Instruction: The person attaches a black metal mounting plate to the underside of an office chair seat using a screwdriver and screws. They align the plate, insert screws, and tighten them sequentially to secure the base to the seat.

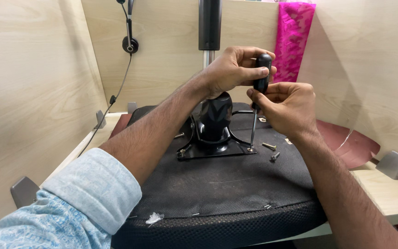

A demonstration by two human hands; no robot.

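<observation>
An upturned black chair seat (236, 184) lies on the desk with a black metal mounting plate (208, 150) screwed to its underside. A black gas-lift column (215, 115) rises from the plate. My left hand (231, 69) is closed on the top of a black-handled screwdriver (261, 74). My right hand (286, 103) grips the handle lower down. The screwdriver stands upright with its tip on a screw at the plate's right front corner (251, 149). Two loose screws (271, 152) lie on the seat just right of the plate.
Light wooden partition walls (33, 92) enclose the desk on three sides. A black headset (130, 44) hangs at the back left with its cable trailing down. A pink cloth (293, 37) hangs over the back partition. Grey metal brackets (392, 163) sit at the partition bases.
</observation>
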